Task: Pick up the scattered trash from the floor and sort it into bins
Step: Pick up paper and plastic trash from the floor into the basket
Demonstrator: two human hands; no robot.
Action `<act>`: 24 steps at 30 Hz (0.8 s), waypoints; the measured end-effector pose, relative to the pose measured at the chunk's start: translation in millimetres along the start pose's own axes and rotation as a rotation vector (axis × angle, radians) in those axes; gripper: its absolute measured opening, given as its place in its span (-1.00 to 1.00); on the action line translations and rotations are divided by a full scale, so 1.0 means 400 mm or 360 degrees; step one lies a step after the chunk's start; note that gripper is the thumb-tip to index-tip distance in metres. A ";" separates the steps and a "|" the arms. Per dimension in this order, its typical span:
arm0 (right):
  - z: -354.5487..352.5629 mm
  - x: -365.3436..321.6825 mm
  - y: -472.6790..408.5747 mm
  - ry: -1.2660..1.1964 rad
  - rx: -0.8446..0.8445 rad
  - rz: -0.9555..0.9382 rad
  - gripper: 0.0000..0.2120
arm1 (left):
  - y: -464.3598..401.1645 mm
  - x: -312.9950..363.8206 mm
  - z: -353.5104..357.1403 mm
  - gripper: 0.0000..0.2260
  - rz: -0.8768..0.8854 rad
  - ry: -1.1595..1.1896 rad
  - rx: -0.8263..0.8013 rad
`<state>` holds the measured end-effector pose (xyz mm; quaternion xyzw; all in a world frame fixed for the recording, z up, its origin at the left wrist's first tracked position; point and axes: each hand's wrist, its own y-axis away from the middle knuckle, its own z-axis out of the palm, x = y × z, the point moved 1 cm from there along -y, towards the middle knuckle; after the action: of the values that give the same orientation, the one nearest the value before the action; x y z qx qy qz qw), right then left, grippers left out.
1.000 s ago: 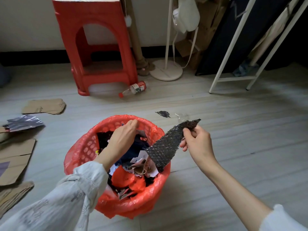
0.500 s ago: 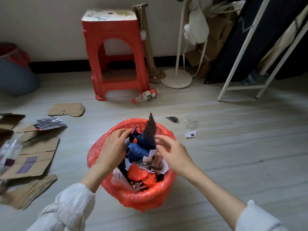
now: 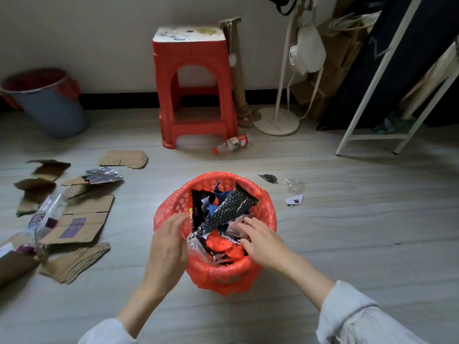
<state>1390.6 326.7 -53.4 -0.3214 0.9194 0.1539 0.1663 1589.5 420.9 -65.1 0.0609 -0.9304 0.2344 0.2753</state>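
both hands hang over one red basket bin [image 3: 268, 214], fingers loose and holding nothing: left hand [image 3: 166, 247] at its 8 o'clock rim, right hand [image 3: 260, 240] at 4 o'clock above the trash. one dark bubble-wrap strip [image 3: 229, 209] lies on top inside. one plastic bottle [image 3: 232, 144] lies at 12 o'clock by one red stool [image 3: 193, 93]; one grey bucket [image 3: 49, 103] stands at 10 o'clock.

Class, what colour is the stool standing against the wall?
Red, with a whitish top; the stool shows in the head view.
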 end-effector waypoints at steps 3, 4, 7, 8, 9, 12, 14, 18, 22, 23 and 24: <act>0.006 0.008 0.034 0.0200 -0.0001 -0.0043 -0.55 | 0.034 0.037 0.057 -0.63 0.0505 -0.0391 -0.0497; 0.012 0.009 0.044 0.0260 -0.0057 -0.0067 -0.51 | 0.041 0.042 0.081 -0.58 0.0544 -0.0511 -0.0670; 0.020 0.024 0.067 0.0307 -0.0073 -0.0118 -0.38 | 0.045 0.046 0.133 -0.55 0.0432 -0.0692 -0.0959; 0.023 0.039 0.067 0.0325 -0.0050 -0.0122 -0.44 | 0.043 0.048 0.139 -0.55 0.0387 -0.0686 -0.1017; 0.022 0.052 0.066 0.0342 -0.0045 -0.0091 -0.52 | 0.038 0.050 0.140 -0.54 0.0371 -0.0665 -0.1052; 0.028 0.076 0.060 0.0413 -0.0062 -0.0114 -0.57 | 0.031 0.045 0.139 -0.54 0.0486 -0.0656 -0.1046; 0.039 0.090 0.058 0.0379 -0.0141 -0.0202 -0.49 | 0.031 0.033 0.143 -0.55 0.0643 -0.0665 -0.1027; 0.024 0.098 0.044 0.0250 -0.0140 -0.0238 -0.18 | 0.011 0.019 0.162 -0.52 0.0697 -0.0718 -0.1036; -0.004 0.096 0.036 0.0170 -0.0126 -0.0060 -0.40 | -0.042 0.038 0.185 -0.49 0.0416 -0.0807 -0.0999; -0.011 0.094 0.038 0.0176 -0.0147 -0.0017 -0.41 | -0.056 0.043 0.193 -0.53 0.0332 -0.0815 -0.0943; -0.020 0.094 0.043 0.0196 -0.0169 0.0020 -0.41 | -0.072 0.052 0.197 -0.56 0.0248 -0.0817 -0.0923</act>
<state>1350.1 316.1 -58.2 -0.3329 0.9204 0.1835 0.0913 1540.8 358.9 -100.5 -0.0336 -0.9984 -0.0408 0.0209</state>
